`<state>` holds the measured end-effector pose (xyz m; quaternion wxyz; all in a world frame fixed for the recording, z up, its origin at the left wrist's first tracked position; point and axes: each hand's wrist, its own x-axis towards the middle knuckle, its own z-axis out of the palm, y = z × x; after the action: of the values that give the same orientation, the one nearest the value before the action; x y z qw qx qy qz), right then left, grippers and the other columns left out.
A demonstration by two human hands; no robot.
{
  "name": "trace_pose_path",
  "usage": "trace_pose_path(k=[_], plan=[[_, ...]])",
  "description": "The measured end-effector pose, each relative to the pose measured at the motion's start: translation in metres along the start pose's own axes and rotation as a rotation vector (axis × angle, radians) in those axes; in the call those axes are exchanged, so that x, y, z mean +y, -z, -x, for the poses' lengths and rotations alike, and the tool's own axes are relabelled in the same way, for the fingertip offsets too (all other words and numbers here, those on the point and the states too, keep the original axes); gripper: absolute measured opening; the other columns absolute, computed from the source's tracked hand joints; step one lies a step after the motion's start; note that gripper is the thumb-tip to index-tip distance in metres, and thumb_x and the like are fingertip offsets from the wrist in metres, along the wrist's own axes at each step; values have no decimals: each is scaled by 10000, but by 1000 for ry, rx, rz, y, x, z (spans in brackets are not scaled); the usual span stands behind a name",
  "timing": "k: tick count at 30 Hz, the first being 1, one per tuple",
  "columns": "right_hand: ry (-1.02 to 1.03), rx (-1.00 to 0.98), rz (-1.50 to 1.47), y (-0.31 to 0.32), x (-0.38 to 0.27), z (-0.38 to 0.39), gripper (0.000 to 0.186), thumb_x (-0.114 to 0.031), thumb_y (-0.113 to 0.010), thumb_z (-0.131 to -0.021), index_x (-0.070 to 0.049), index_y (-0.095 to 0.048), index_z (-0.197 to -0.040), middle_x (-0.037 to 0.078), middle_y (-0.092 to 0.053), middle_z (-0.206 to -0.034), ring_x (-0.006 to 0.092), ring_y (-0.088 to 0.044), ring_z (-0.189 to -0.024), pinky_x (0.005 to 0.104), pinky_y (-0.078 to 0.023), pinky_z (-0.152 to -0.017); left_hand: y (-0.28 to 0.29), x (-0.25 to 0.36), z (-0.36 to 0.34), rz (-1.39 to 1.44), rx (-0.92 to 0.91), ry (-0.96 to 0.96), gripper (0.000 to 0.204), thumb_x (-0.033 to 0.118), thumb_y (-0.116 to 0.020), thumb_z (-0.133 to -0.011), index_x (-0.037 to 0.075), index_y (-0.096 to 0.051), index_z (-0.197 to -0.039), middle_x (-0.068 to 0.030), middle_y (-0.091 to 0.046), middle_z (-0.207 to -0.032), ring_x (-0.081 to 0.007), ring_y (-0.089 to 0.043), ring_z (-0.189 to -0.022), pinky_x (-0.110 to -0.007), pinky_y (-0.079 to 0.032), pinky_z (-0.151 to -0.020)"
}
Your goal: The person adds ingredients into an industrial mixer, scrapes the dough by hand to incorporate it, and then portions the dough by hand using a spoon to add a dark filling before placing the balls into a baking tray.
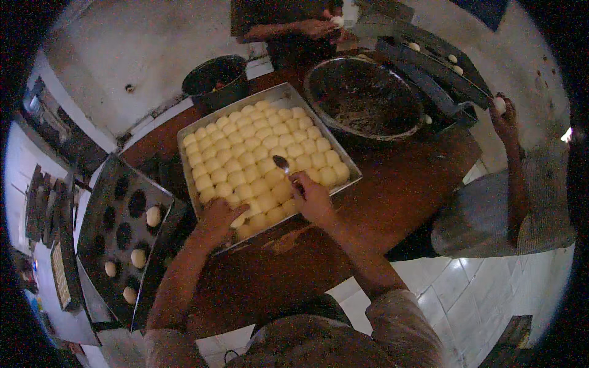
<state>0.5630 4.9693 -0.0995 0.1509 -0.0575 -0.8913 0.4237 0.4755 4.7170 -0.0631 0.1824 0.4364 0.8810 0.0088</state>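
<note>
A large square metal tray [346,184] sits on the table, packed with rows of pale yellow dough balls [245,144]. My right hand [311,197] is closed around the handle of a metal spoon [281,163]; the bowl of the spoon is over the dough balls, right of the middle. At the near left corner of the tray, my left hand [219,219] has its thumb and fingers around a pale dough ball [238,221]. The back of that hand hides part of its grip.
A dark mould pan [116,257] with several dough balls stands left. Behind the tray are a black bucket [215,80] and a wide metal basin [368,130]. Two other people work across the table and at the right, holding dough beside long dark pans [454,80].
</note>
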Motion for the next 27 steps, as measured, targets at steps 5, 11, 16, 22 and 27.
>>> trace_pose_path(k=[5,11,16,22,27], plan=[[-6,-58,-406,69,5,-49,263,-72,-540,-843,-16,-516,-1099,71,-594,-777,144,-592,-689,305,-490,-614,140,40,40,87,-119,34,410,137,-622,-667,76,-587,-1071,-163,-539,-998,-341,-522,-1001,-406,-446,-871],[35,203,69,204,7,-175,307,-100,-565,-785,-14,-585,-1079,159,-634,-871,220,-628,-776,332,-503,-711,210,36,124,437,551,325,350,145,-620,-689,45,-572,-1021,-137,-533,-997,-290,-533,-957,-392,-449,-825],[-212,-454,831,198,117,-248,379,-154,-604,-708,-19,-608,-1062,198,-622,-981,317,-618,-872,412,-493,-781,171,34,149,588,828,616,349,148,-611,-723,40,-551,-1049,-123,-534,-1006,-268,-532,-949,-375,-448,-818],[-313,-586,974,139,216,-308,371,-211,-610,-700,-20,-624,-1018,173,-602,-1076,335,-587,-973,450,-478,-829,110,43,138,730,802,814,348,152,-599,-764,33,-526,-1083,-106,-535,-1017,-242,-530,-939,-355,-447,-811],[-291,-414,809,106,206,-311,365,-191,-583,-704,7,-615,-1009,215,-591,-1065,339,-585,-977,444,-477,-820,70,57,148,794,804,954,348,155,-590,-799,27,-505,-1111,-92,-536,-1027,-221,-528,-931,-337,-446,-804]])
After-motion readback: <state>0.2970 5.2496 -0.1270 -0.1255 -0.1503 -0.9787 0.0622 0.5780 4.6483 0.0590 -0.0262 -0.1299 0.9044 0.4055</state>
